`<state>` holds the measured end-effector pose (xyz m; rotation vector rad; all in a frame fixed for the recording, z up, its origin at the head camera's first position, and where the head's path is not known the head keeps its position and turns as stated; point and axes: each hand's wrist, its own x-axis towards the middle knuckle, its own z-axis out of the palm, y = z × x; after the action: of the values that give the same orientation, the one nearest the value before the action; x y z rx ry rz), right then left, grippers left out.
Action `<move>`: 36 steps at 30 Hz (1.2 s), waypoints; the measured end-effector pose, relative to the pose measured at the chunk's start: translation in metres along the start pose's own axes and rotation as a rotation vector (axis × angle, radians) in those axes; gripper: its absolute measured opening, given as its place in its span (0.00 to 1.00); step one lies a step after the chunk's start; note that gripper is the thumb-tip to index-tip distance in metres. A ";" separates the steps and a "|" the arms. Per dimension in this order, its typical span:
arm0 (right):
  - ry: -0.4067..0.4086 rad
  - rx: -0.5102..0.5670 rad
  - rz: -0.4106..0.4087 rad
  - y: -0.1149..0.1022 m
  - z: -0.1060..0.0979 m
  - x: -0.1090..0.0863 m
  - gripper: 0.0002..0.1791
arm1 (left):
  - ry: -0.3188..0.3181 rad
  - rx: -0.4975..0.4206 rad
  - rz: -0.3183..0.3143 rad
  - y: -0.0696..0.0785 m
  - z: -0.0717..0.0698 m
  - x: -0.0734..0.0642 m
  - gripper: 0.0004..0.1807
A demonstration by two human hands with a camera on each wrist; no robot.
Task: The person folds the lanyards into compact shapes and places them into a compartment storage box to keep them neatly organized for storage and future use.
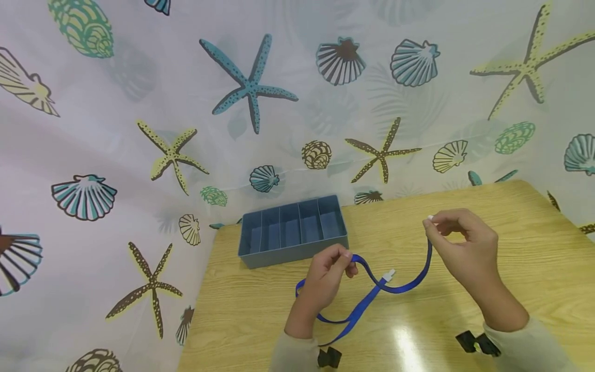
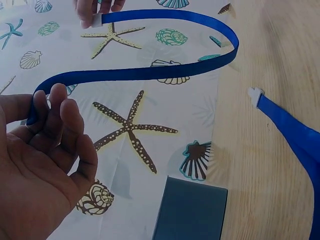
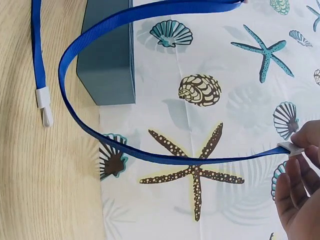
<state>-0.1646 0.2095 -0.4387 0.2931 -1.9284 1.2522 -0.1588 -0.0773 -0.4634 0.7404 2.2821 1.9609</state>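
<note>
A blue lanyard strap (image 1: pixel 403 289) hangs in a slack curve between the two raised hands. My left hand (image 1: pixel 323 279) pinches the strap between thumb and index finger; in the left wrist view its other fingers are loosely bent. My right hand (image 1: pixel 467 248) pinches a white plastic end piece (image 3: pixel 290 148) on the strap, partly hidden by the fingertips. Below, more blue strap (image 1: pixel 360 309) lies on the table, ending in a white clip (image 2: pixel 255 97). Part of it passes behind the left wrist, so I cannot tell whether it joins the held strap.
A grey-blue box (image 1: pixel 294 253) with several compartments stands at the table's back left, just beyond the left hand. The wood-grain table (image 1: pixel 520 232) meets a white cloth (image 1: pixel 288 155) printed with shells and starfish behind and at the sides.
</note>
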 end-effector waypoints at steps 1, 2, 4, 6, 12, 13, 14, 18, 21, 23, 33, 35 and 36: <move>-0.001 0.006 -0.009 -0.002 0.002 0.000 0.12 | 0.000 0.004 0.000 0.001 0.001 0.001 0.18; 0.002 0.014 -0.018 -0.004 0.004 0.001 0.13 | 0.002 0.007 0.000 0.002 0.001 0.001 0.18; -0.002 0.028 -0.027 -0.010 0.007 0.002 0.13 | 0.003 0.010 0.004 0.003 0.002 0.002 0.18; -0.003 0.043 -0.040 -0.017 0.010 0.003 0.13 | 0.000 0.010 0.003 0.005 0.004 0.004 0.18; -0.053 0.068 -0.110 -0.032 0.020 0.002 0.14 | -0.020 0.020 -0.022 0.009 0.011 0.009 0.18; -0.060 0.068 -0.125 -0.033 0.022 0.001 0.14 | -0.022 0.024 -0.025 0.009 0.012 0.010 0.18; -0.068 0.069 -0.138 -0.033 0.024 0.000 0.15 | -0.025 0.027 -0.023 0.009 0.013 0.010 0.18; -0.089 0.076 -0.167 -0.035 0.030 -0.004 0.16 | -0.027 0.050 -0.024 0.009 0.016 0.012 0.18; -0.098 0.086 -0.186 -0.037 0.034 -0.006 0.17 | -0.022 0.059 -0.026 0.009 0.019 0.014 0.19; -0.102 0.096 -0.201 -0.038 0.036 -0.008 0.17 | -0.017 0.062 -0.032 0.008 0.020 0.014 0.19; -0.013 0.221 -0.146 -0.034 0.029 0.001 0.12 | 0.046 0.102 -0.059 0.002 0.002 0.008 0.17; 0.025 0.279 -0.113 -0.033 0.024 0.007 0.11 | 0.057 0.126 -0.067 -0.004 -0.008 0.003 0.17; 0.043 0.308 -0.097 -0.033 0.021 0.010 0.10 | 0.059 0.136 -0.071 -0.007 -0.013 0.001 0.18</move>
<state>-0.1629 0.1776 -0.4138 0.5072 -1.6621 1.4764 -0.1657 -0.0892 -0.4673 0.6093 2.4600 1.8360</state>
